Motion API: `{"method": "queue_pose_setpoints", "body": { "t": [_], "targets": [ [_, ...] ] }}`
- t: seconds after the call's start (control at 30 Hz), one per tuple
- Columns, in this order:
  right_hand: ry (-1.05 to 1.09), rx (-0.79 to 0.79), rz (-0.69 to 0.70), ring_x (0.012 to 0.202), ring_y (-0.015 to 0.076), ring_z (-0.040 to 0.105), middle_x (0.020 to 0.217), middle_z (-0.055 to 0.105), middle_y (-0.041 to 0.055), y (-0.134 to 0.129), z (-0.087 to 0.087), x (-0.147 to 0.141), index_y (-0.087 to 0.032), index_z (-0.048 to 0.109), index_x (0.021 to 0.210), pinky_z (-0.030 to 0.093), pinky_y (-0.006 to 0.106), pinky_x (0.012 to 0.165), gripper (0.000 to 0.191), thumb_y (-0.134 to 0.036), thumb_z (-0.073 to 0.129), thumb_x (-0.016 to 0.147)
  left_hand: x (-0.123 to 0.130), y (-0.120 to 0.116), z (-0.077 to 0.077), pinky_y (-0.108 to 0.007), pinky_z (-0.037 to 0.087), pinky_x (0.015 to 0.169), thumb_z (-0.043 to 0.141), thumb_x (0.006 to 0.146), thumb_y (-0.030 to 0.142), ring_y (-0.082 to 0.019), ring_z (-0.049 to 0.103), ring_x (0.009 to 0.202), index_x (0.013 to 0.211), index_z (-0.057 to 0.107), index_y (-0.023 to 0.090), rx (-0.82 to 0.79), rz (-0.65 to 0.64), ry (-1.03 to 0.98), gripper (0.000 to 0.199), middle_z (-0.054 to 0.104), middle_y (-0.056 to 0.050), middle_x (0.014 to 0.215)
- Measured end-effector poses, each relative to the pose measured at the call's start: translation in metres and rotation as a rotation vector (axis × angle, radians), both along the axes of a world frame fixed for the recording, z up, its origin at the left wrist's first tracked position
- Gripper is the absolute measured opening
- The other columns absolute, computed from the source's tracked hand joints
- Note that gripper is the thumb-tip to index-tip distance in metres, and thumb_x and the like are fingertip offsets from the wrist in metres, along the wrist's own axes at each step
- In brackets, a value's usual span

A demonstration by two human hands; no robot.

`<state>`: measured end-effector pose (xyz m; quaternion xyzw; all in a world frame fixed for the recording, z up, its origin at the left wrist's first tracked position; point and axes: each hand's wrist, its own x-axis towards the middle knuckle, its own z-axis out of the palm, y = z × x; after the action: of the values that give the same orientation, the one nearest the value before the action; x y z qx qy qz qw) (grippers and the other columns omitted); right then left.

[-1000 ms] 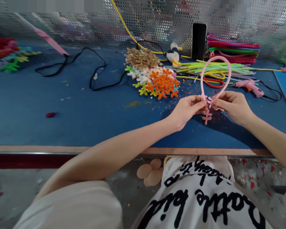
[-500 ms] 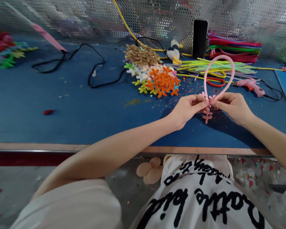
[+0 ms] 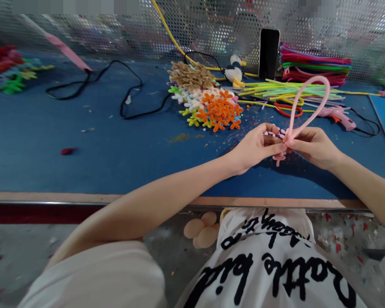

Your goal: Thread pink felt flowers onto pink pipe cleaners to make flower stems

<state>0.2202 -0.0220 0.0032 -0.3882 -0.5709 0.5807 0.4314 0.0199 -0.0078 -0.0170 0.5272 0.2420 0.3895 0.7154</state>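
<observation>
A pink pipe cleaner (image 3: 327,92) stands up in a large loop from between my hands. My left hand (image 3: 258,145) pinches its lower end with thumb and fingertips. My right hand (image 3: 317,147) grips the base of the loop from the other side, its thumb close to the left one. Small pink pipe cleaner flowers (image 3: 278,159) lie under and behind my fingers, partly hidden by them. Whether my fingers touch these flowers, I cannot tell.
Left of my hands lies a heap of orange, white and brown pipe cleaner flowers (image 3: 220,111). Behind are loose yellow-green pipe cleaners (image 3: 259,89), red-handled scissors (image 3: 287,112), a bundle of coloured pipe cleaners (image 3: 314,64) and a phone (image 3: 269,53). A pink glue gun (image 3: 338,116) lies right.
The loop has tilted to the right and narrowed. My left fingers have shifted, with the index finger now lifted and curled. The right hand has turned slightly.
</observation>
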Motion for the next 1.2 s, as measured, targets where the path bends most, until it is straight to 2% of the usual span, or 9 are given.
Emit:
{"method": "queue_pose_setpoints", "body": {
  "t": [0.2, 0.3, 0.47, 0.57, 0.87, 1.07, 1.2],
  "targets": [
    [0.092, -0.068, -0.065, 0.07, 0.0137, 0.068, 0.08, 0.076, 0.0003, 0.001, -0.004, -0.001, -0.024, 0.081, 0.074, 0.06, 0.031, 0.072, 0.03, -0.043, 0.1, 0.061, 0.001, -0.002, 0.002, -0.027, 0.056, 0.071, 0.096, 0.068, 0.037, -0.013, 0.073, 0.077, 0.105, 0.053, 0.02, -0.02, 0.031, -0.043, 0.059, 0.071, 0.003, 0.081],
    [0.127, -0.1, -0.08, 0.071, 0.0134, 0.067, 0.081, 0.075, -0.0005, 0.002, -0.007, 0.0, -0.025, 0.079, 0.074, 0.06, 0.031, 0.074, 0.031, -0.043, 0.1, 0.061, 0.001, -0.002, 0.002, -0.027, 0.056, 0.075, 0.097, 0.066, 0.038, -0.014, 0.074, 0.083, 0.11, 0.055, 0.019, -0.03, 0.024, -0.079, 0.063, 0.072, 0.002, 0.086],
    [0.159, -0.124, -0.066, 0.072, 0.0126, 0.067, 0.08, 0.074, -0.0017, 0.002, -0.008, -0.002, -0.026, 0.078, 0.074, 0.06, 0.031, 0.077, 0.032, -0.044, 0.101, 0.061, 0.002, -0.002, 0.0, -0.024, 0.055, 0.071, 0.099, 0.062, 0.042, -0.012, 0.072, 0.078, 0.106, 0.054, 0.019, -0.034, 0.026, -0.122, 0.066, 0.073, 0.005, 0.081],
    [0.177, -0.126, -0.051, 0.07, 0.0119, 0.066, 0.078, 0.074, -0.0017, 0.0, -0.008, -0.005, -0.025, 0.079, 0.074, 0.06, 0.029, 0.074, 0.032, -0.044, 0.101, 0.061, 0.004, -0.002, -0.002, -0.023, 0.055, 0.071, 0.099, 0.062, 0.042, -0.011, 0.072, 0.075, 0.103, 0.054, 0.019, -0.025, 0.027, -0.136, 0.065, 0.072, 0.006, 0.079],
    [0.23, -0.085, -0.055, 0.065, 0.0103, 0.065, 0.072, 0.072, -0.0013, -0.004, -0.009, -0.01, -0.024, 0.08, 0.072, 0.058, 0.025, 0.068, 0.028, -0.042, 0.1, 0.064, 0.005, -0.001, -0.005, -0.024, 0.057, 0.078, 0.098, 0.066, 0.042, -0.01, 0.072, 0.077, 0.102, 0.057, 0.019, -0.04, 0.017, -0.16, 0.059, 0.072, 0.005, 0.08],
    [0.239, -0.031, -0.101, 0.064, 0.0082, 0.062, 0.076, 0.072, -0.001, -0.01, -0.008, -0.018, -0.023, 0.081, 0.073, 0.055, 0.022, 0.064, 0.028, -0.044, 0.099, 0.065, 0.007, -0.003, -0.007, -0.024, 0.056, 0.071, 0.093, 0.068, 0.055, -0.01, 0.068, 0.074, 0.094, 0.056, 0.018, 0.114, 0.101, -0.065, 0.058, 0.067, 0.004, 0.082],
    [0.181, 0.013, -0.162, 0.067, 0.0102, 0.064, 0.078, 0.074, 0.0007, -0.008, -0.009, -0.014, -0.022, 0.08, 0.073, 0.055, 0.023, 0.066, 0.031, -0.045, 0.099, 0.064, 0.003, -0.003, -0.004, -0.027, 0.058, 0.078, 0.09, 0.073, 0.052, -0.013, 0.07, 0.084, 0.097, 0.061, 0.017, 0.221, 0.181, 0.015, 0.051, 0.07, -0.001, 0.095]
  ]
}}
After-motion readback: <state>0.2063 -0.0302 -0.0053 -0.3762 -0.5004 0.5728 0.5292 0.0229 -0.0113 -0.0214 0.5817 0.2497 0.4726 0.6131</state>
